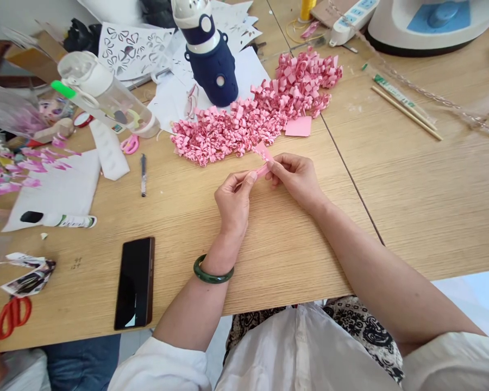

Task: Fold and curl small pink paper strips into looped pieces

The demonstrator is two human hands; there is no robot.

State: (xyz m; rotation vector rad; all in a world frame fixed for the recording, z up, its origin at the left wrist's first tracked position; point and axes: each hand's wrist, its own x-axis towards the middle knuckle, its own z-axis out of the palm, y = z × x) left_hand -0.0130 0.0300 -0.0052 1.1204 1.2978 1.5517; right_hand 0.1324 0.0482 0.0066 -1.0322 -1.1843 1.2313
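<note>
Small pink paper piece (262,149), far end flat, near part narrow, pinched aslant between fingers (250,177)

Light wooden table (440,206), dark seam (352,178).

White sleeves (158,366), dark green bangle (214,279) (glossy).

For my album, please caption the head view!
Left hand and right hand pinch a pink paper strip near a curly pink paper heap.
</note>
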